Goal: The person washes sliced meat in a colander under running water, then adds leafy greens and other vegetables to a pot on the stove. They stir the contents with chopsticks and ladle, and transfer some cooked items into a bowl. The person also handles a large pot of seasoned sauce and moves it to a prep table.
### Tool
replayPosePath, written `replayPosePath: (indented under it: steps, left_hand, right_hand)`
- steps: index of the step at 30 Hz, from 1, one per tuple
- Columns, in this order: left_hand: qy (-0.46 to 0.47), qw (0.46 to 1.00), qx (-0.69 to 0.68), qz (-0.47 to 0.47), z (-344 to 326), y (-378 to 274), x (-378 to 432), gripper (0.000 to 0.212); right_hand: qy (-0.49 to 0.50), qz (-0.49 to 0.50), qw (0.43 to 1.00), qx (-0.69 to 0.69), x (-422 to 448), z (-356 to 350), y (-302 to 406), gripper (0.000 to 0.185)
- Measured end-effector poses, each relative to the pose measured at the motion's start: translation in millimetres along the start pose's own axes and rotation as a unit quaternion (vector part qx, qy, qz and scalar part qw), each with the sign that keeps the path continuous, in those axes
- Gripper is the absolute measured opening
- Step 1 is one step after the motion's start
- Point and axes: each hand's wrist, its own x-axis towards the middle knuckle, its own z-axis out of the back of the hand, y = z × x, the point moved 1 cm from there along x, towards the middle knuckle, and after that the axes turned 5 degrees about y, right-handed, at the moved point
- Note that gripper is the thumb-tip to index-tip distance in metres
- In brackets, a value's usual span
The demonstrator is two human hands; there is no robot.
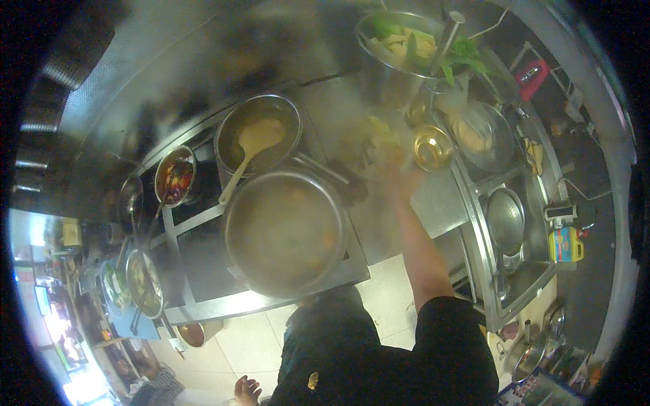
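Steam blurs the middle of the view. My right hand (398, 170) reaches over the counter at a pale container with yellowish food (378, 132); its fingers are too hazy to tell whether they grip anything. Just right of it sits a round golden metal bowl (432, 148). My left hand (247, 390) hangs low beside my body, fingers loosely curled and apart, with nothing in it. Before me stands a wide steaming metal pot (287, 233). Behind it, a smaller pot (231, 127) has a large pale ladle (261, 137) resting in it.
A tall pot with leafy greens (406, 45) stands at the back. Left are a bowl of red food (175, 177) and a pan of food (144, 284). A strainer (506, 221) lies right, near a yellow jug (566, 244). Another person's checkered clothing (162, 385) shows lower left.
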Motion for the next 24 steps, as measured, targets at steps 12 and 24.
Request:
replayPosePath:
  steps: [12,24]
  left_hand:
    - [0.234,0.909,0.227,-0.261,-199,-136,-44,0.025]
    - [0.268,0.602,0.469,-0.588,-571,-105,-14,0.046]
  right_hand:
    - [0.319,-0.100,0.929,0.161,-59,95,-157,0.029]
    - [0.324,-0.486,0.790,0.187,-121,289,-149,0.043]
